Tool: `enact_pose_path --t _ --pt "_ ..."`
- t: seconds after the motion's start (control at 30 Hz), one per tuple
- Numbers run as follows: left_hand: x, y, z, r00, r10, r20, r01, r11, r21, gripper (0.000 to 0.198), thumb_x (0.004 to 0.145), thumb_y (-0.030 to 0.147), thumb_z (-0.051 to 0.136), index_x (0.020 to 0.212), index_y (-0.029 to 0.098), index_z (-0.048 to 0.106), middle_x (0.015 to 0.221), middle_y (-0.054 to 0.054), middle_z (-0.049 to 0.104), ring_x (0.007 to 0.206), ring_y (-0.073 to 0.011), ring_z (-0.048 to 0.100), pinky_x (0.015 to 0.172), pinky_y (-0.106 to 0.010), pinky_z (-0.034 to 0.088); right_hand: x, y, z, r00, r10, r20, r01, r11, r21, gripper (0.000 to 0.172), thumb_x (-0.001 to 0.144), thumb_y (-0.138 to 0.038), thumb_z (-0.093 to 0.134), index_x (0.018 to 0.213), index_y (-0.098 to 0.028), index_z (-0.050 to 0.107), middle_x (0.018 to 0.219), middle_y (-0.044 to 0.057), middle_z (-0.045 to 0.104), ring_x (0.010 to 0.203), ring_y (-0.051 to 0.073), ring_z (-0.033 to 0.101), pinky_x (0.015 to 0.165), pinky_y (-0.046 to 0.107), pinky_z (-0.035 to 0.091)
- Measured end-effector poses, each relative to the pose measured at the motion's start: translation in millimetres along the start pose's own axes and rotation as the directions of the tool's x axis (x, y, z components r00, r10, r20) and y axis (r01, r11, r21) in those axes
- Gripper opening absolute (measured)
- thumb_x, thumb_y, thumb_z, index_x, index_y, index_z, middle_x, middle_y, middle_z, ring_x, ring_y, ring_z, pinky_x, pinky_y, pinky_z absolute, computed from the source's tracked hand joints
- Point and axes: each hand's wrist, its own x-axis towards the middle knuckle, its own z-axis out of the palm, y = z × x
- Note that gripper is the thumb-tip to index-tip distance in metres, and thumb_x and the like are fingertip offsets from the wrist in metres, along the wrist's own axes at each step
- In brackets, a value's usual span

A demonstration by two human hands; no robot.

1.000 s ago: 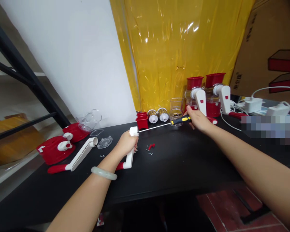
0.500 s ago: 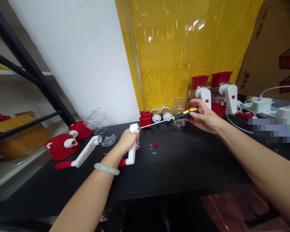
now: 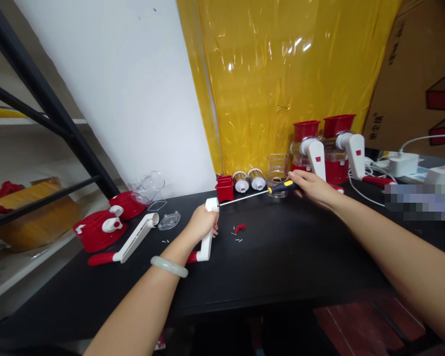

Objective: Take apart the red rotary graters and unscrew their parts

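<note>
one black table (image 3: 289, 267): at centre, the left hand (image 3: 201, 222) clasps a white crank (image 3: 206, 246); toward two o'clock, the right hand (image 3: 313, 187), looser half a second ago, now wraps the screwdriver (image 3: 282, 187), suggesting a renewed turning grip. loose screws (image 3: 239, 240) lie at the crank's three o'clock.

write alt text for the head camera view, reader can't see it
The left hand grips a white crank handle over a black table while the right hand holds a black-and-yellow screwdriver, its tip at the handle's top end. Small screws and a red piece lie nearby; two red-and-white crank devices stand at the back right.
</note>
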Motion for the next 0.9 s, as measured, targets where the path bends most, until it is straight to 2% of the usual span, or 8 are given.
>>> enact_pose_path --t 0.13,0.27,0.33,0.4,0.5,0.57,0.73,0.9 --pt "3 1 -3.9 1.000 -0.008 -0.003 0.008 0.999 -0.037 0.011 0.050 0.011 0.047 0.057 0.019 0.047 0.043 0.000 0.050 0.036 -0.0169 0.052 0.040 -0.029 0.047 -4 -3 2 0.995 -0.095 0.005 0.091 0.966 0.243 0.041 0.073 -0.054 0.076 0.100 -0.029 0.058 0.087 -0.002 0.064 0.074 0.016 0.062 0.071 0.031 0.052" --pt "3 1 -4.7 1.000 -0.012 0.000 0.012 0.998 -0.058 0.008 0.050 0.012 0.048 0.055 0.018 0.047 0.043 -0.001 0.050 0.037 -0.0169 0.052 0.040 -0.029 0.047 -9 -9 3 0.990 -0.113 0.079 0.067 0.895 0.442 0.056 0.068 -0.041 0.083 0.115 -0.035 0.052 0.088 -0.003 0.067 0.082 0.018 0.068 0.083 0.038 0.053" --pt "3 0 -3.8 1.000 -0.013 0.005 0.013 0.998 -0.059 0.008 0.050 0.012 0.048 0.055 0.018 0.047 0.043 0.000 0.050 0.036 -0.0163 0.051 0.040 -0.028 0.046 -9 -9 3 0.991 -0.085 0.100 0.033 0.898 0.439 0.051 0.068 -0.043 0.083 0.111 -0.032 0.057 0.090 -0.001 0.069 0.083 0.019 0.068 0.082 0.038 0.053" --pt "2 0 -2.6 1.000 -0.012 0.006 0.012 0.998 -0.055 0.009 0.050 0.011 0.048 0.055 0.018 0.047 0.042 0.000 0.050 0.035 -0.0160 0.050 0.039 -0.028 0.045 -8 -8 2 0.995 -0.014 0.100 -0.025 0.925 0.379 0.043 0.074 -0.058 0.073 0.100 -0.026 0.063 0.081 0.003 0.070 0.074 0.021 0.068 0.072 0.036 0.053" --pt "3 -1 -1.7 1.000 -0.008 0.005 0.009 0.999 -0.051 0.008 0.051 0.011 0.049 0.055 0.018 0.048 0.042 -0.001 0.050 0.035 -0.0163 0.051 0.039 -0.027 0.045 -6 -7 2 0.993 0.091 0.073 -0.098 0.990 0.104 0.060 0.081 -0.077 0.047 0.068 -0.020 0.061 0.049 0.003 0.058 0.047 0.018 0.055 0.052 0.032 0.045" --pt "3 -1 -2.1 1.000 -0.005 0.001 0.005 0.999 -0.051 0.008 0.051 0.011 0.049 0.055 0.018 0.047 0.042 -0.001 0.050 0.035 -0.0164 0.051 0.039 -0.027 0.044 -5 -8 3 0.997 0.074 0.033 -0.072 0.995 -0.062 0.063 0.081 -0.078 0.045 0.056 -0.021 0.054 0.041 0.001 0.049 0.040 0.014 0.045 0.048 0.031 0.038" --pt "5 -1 -5.1 1.000 0.004 -0.012 -0.005 0.998 -0.065 0.009 0.050 0.011 0.048 0.055 0.018 0.047 0.042 0.000 0.049 0.036 -0.0163 0.051 0.040 -0.028 0.046 -6 -10 8 0.994 -0.098 -0.048 0.099 0.995 0.021 0.046 0.077 -0.068 0.062 0.082 -0.023 0.064 0.071 0.002 0.064 0.065 0.017 0.058 0.060 0.029 0.047" --pt "2 2 -6.6 1.000 -0.008 -0.014 0.006 0.996 -0.092 0.010 0.048 0.011 0.047 0.056 0.018 0.047 0.044 0.000 0.049 0.037 -0.0159 0.051 0.041 -0.028 0.047 -11 -15 9 0.993 -0.113 -0.041 0.120 0.946 0.300 0.042 0.074 -0.051 0.075 0.107 -0.030 0.061 0.092 0.002 0.066 0.084 0.020 0.064 0.076 0.036 0.053"
